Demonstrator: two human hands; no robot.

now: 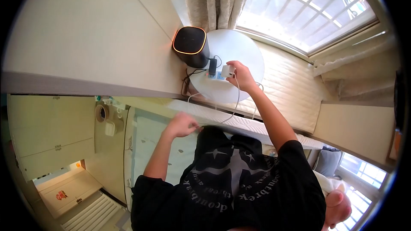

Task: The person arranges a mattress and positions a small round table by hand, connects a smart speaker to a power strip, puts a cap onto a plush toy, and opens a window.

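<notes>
— One white charger (227, 71), gripped between thumb and fingers of the right hand (242, 77), held above a round white surface (249, 53).

— And next to the charger?

— A strip (219, 76) with blue sockets, lying on the surface just to the left of the charger and partly under it. Touching or slightly apart: impossible to tell from this angle.

— Long axis of the strip?

— Roughly left to right, across the reach of both arms. Of the charger, hard to judge: almost square as viewed, with fingers over its far side.

— Nearer hand?

— Clearly the right, close by the strip's right end, reaching forward and inward.

— And the left hand (182, 125)?

— Well apart from the strip, back and to the left, beside the left knee (211, 134). Fingers curled and blurred; possibly pinching something thin, but no way to tell.

— Any cable?

— White cable (238, 96), leaving the near side of the charger and drooping past the surface's edge toward the knee.

— Anything else close?

— Black adapter (212, 66) on the strip's left end; beyond it, farther left, a black box (189, 42) with a glowing orange rim.
</notes>
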